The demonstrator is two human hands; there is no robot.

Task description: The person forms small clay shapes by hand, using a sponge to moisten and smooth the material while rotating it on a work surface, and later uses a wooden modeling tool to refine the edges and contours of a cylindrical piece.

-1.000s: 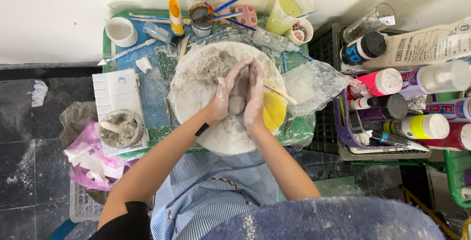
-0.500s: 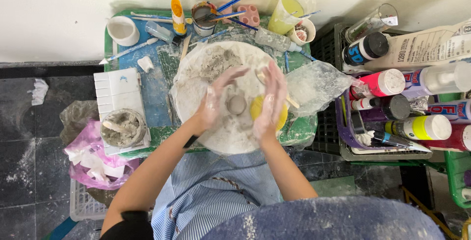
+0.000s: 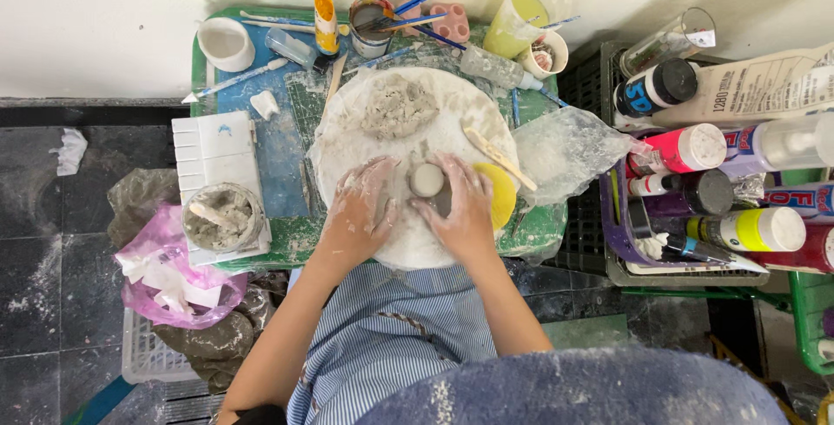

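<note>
1. At the far left of the frame, a crumpled pink plastic bag (image 3: 165, 277) lies by a round clear tub of grey clay slurry (image 3: 222, 217).
2. Left of centre, the left hand (image 3: 358, 214), smeared with clay, rests flat on the round white work board (image 3: 347, 143), fingers spread and grasping nothing.
3. At the centre, a small round grey clay disc (image 3: 426, 180) lies on the board between the two hands.
4. Just right of it, the right hand (image 3: 462, 210) lies palm down, its fingers curled against the disc's edge rather than clenched around it.
5. Above, in the upper middle, sits a rough lump of grey clay (image 3: 397, 105).
6. To the right, a yellow sponge (image 3: 502, 192) lies under a flat wooden modelling stick (image 3: 497, 156); paint bottles (image 3: 747, 228) crowd the right edge.
</note>
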